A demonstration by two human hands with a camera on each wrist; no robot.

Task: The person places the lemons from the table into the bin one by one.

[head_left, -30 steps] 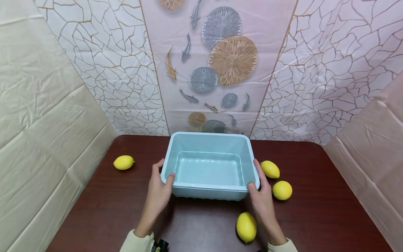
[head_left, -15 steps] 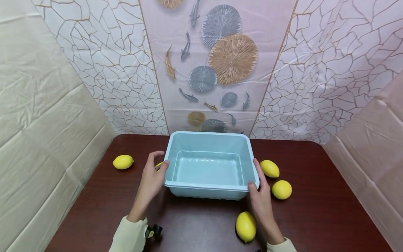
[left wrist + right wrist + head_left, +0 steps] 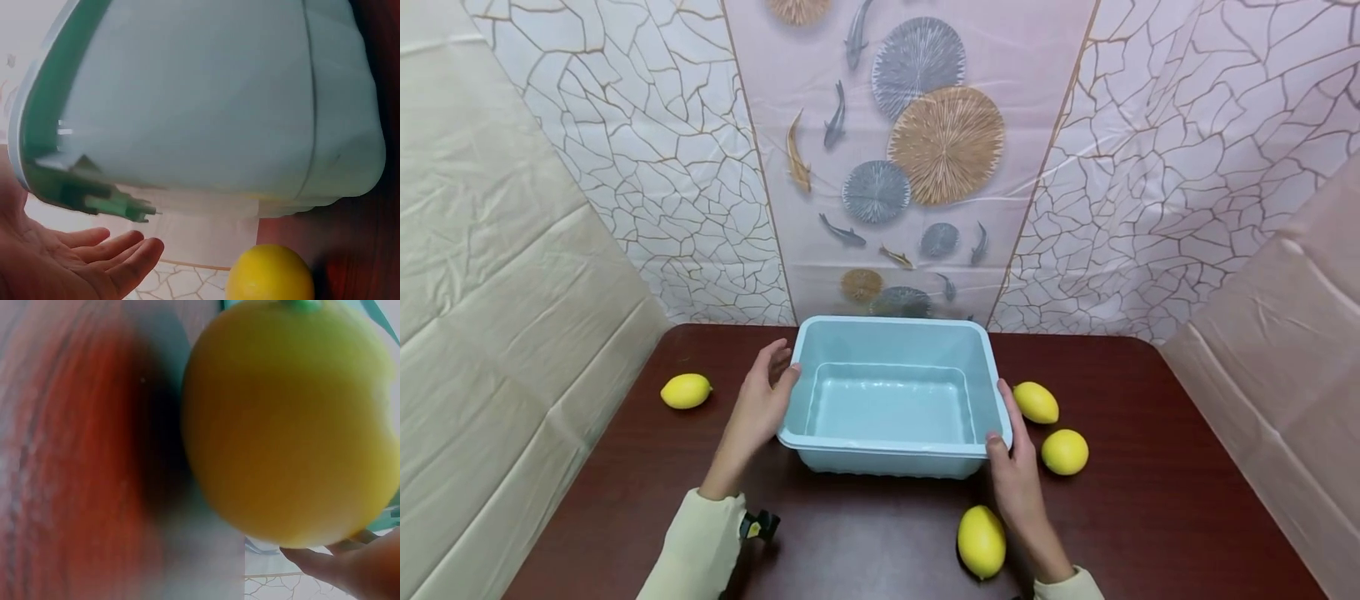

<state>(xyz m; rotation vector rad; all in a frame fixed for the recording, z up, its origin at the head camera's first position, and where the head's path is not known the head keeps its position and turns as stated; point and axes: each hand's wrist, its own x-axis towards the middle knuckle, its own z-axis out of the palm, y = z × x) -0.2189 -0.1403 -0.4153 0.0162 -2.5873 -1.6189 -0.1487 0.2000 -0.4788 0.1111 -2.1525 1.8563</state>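
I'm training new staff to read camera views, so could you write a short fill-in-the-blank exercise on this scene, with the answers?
1. The lemon at the far left of the head view is coloured ____.
2. In the head view, ____ lemons lie beyond the tub's right side.
3. The thumb over the tub's near right corner belongs to the person's ____ hand.
4. The person's left hand is at the tub's ____ side.

Missing words: yellow; two; right; left.

- A dark, glossy bench (image 3: 865,542) bears a blue tub (image 3: 887,462) at center.
- A lemon (image 3: 687,391) lies at left.
- Two lemons (image 3: 1036,402) sit right of the tub; another lemon (image 3: 981,542) in front.
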